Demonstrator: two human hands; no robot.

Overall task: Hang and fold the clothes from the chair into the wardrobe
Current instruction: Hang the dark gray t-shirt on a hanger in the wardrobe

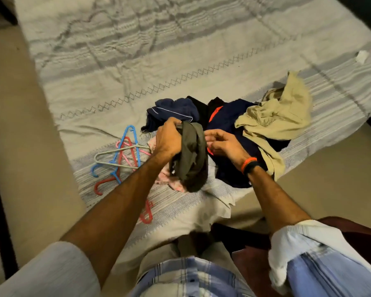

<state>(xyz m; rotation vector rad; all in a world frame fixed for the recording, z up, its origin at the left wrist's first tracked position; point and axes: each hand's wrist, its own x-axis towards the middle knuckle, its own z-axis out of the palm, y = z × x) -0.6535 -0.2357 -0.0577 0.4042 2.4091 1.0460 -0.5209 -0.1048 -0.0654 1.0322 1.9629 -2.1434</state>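
Two hands are busy in the head view, both out over the near edge of the bed point(137, 61). Our left hand point(167, 138) has its fingers curled tight round the top of an olive-green garment point(192, 155), which hangs bunched up from that grip just above the sheet. Our right hand point(225, 144) sits right beside it, fingers loosely bent and pinching at a bit of red trim on the dark navy garment point(225, 125) underneath; we can't quite tell how firm that pinch is. Behind sits the rest of the pile: a navy piece with white piping point(174, 110) and a khaki garment point(276, 118) flopped toward the bed's right edge. Left of the pile, near the same front edge, lies a tangle of plastic hangers point(122, 155), blue, red, pink and grey. A pink cloth point(169, 179) peeks out under the olive one.
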